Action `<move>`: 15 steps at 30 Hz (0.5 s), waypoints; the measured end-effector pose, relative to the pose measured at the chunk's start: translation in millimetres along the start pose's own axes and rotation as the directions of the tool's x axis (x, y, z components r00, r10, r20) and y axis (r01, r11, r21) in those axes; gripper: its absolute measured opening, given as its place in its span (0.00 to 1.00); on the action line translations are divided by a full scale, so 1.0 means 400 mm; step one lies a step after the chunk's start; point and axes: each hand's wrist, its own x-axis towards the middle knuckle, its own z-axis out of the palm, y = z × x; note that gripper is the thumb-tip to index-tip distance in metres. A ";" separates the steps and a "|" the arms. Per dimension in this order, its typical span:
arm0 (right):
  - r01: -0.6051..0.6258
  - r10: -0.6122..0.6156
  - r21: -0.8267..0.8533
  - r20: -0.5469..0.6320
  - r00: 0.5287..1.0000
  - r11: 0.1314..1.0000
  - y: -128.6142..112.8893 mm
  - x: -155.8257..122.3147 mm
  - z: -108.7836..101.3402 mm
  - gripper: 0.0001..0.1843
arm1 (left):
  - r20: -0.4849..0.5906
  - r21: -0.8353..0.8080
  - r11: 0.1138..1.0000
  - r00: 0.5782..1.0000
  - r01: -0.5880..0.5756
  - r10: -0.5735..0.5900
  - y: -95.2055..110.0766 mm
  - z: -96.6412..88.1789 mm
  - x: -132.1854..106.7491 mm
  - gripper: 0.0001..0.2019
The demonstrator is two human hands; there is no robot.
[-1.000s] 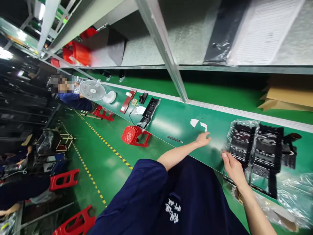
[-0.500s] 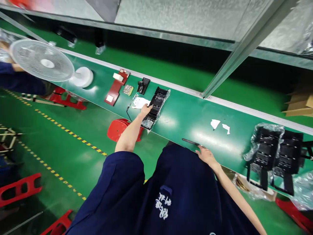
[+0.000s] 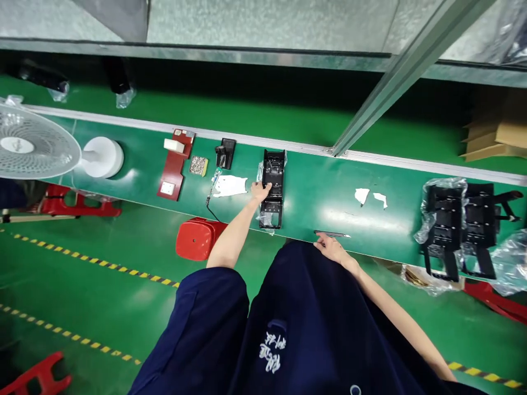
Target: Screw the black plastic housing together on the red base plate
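Note:
A long black housing [image 3: 278,189], partly wrapped in clear film, lies across the green workbench in front of me. My left hand [image 3: 259,191] grips its left edge near the middle, thumb over the rim. At the bench's front edge, a slim tool [image 3: 332,234] with a dark handle and a pale tip lies flat; its exact kind is unclear. My right hand [image 3: 332,248] rests beside it, fingers stretched out, fingertips at the handle end. Left of the housing are a white sheet [image 3: 230,186] and a soldering iron [image 3: 216,178] with a cable.
A black iron stand [image 3: 225,153], a tip-cleaning box [image 3: 198,165] and a red fixture [image 3: 173,170] sit further left, then a white fan [image 3: 102,157]. White scraps [image 3: 362,196] and more black housings [image 3: 480,219] are to the right. A metal post [image 3: 370,115] rises behind; a red stool [image 3: 195,240] stands below.
The housing has turned straighter, and its film now shows on the left side. My right hand has shifted to the tool's dark end. The whole view has turned slightly.

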 end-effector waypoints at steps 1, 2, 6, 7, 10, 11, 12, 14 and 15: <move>-0.005 0.006 0.045 -0.015 1.000 0.999 -0.004 0.012 -0.005 0.22 | -0.020 0.029 0.999 1.000 -0.015 0.016 0.015 0.018 -0.012 0.23; -0.013 0.016 0.089 -0.032 0.999 0.996 -0.007 0.026 -0.013 0.22 | -0.041 0.049 0.998 0.999 -0.028 0.030 0.028 0.033 -0.025 0.24; -0.052 0.073 0.264 -0.070 0.995 0.963 -0.016 0.093 -0.061 0.20 | -0.126 0.054 0.999 0.992 -0.010 0.017 0.051 0.055 -0.053 0.33; -0.050 0.076 0.314 -0.071 0.995 0.948 -0.021 0.112 -0.072 0.20 | -0.133 0.035 0.999 0.991 0.004 0.001 0.049 0.052 -0.054 0.35; -0.019 0.062 0.473 -0.075 0.995 0.881 -0.055 0.168 -0.079 0.21 | -0.089 -0.067 0.997 0.995 0.045 -0.051 0.038 0.040 -0.054 0.31; -0.011 0.060 0.518 -0.078 0.995 0.855 -0.074 0.185 -0.072 0.22 | -0.053 -0.113 0.992 0.996 0.060 -0.067 0.035 0.042 -0.056 0.27; -0.004 0.061 0.556 -0.083 0.995 0.831 -0.096 0.202 -0.062 0.21 | -0.012 -0.161 0.984 0.996 0.080 -0.083 0.034 0.047 -0.058 0.24; 0.009 0.062 0.606 -0.096 0.993 0.795 -0.143 0.230 -0.036 0.20 | 0.077 -0.249 0.959 0.990 0.135 -0.120 0.036 0.068 -0.069 0.19; 0.024 0.052 0.622 -0.105 0.993 0.783 -0.166 0.241 -0.024 0.19 | 0.117 -0.285 0.944 0.984 0.166 -0.138 0.040 0.083 -0.077 0.17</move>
